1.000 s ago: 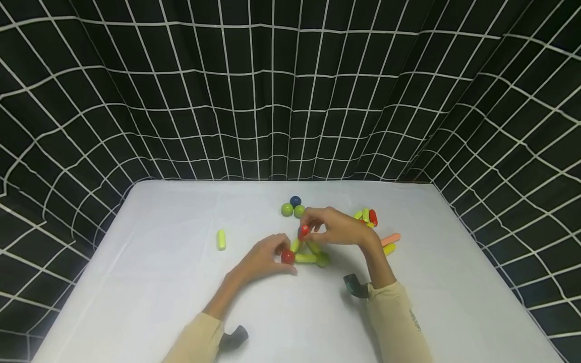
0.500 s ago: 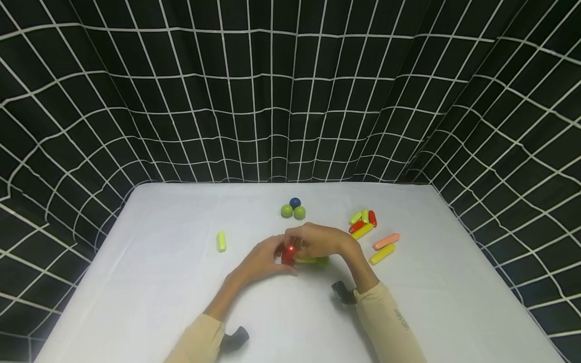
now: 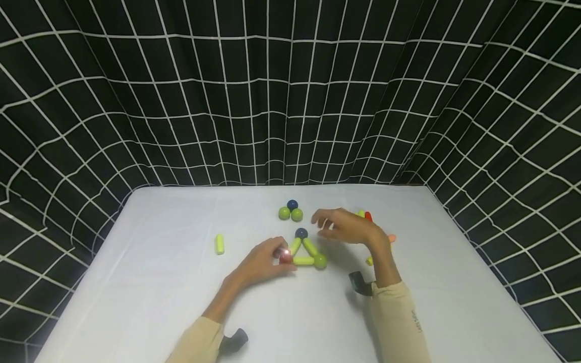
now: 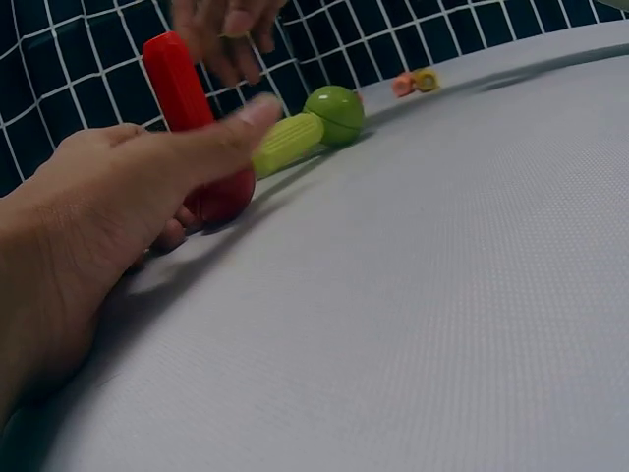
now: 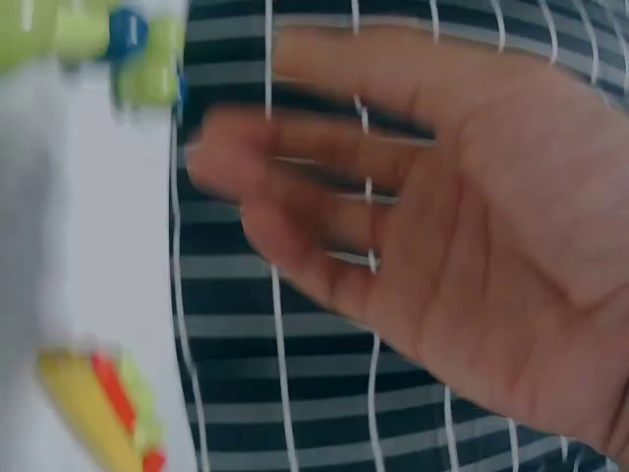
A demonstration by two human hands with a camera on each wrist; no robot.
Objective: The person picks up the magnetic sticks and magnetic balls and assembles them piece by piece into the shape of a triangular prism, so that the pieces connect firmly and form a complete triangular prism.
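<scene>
On the white table lies a flat triangle of yellow-green rods (image 3: 303, 260) joined by balls. Its corners are a green ball (image 3: 320, 261), a dark blue ball (image 3: 301, 233) and a red ball (image 4: 226, 197). My left hand (image 3: 259, 263) holds the red ball between thumb and fingers, partly hiding it. A red rod (image 4: 179, 87) stands up from that ball, leaning slightly in the left wrist view. My right hand (image 3: 346, 227) hovers to the right of the blue corner, fingers loosely bent and nothing in them; it is blurred in the right wrist view.
Behind the triangle sit two green balls (image 3: 284, 213) and a blue ball (image 3: 292, 204). A single yellow-green rod (image 3: 220, 244) lies to the left. Several coloured rods (image 5: 90, 408) lie at the right, partly hidden by the right arm. A dark gridded curtain (image 3: 272, 101) surrounds the table.
My right hand brought the red rod down onto the red ball, let it go and moved back up to the right. My left hand has stayed at the red ball.
</scene>
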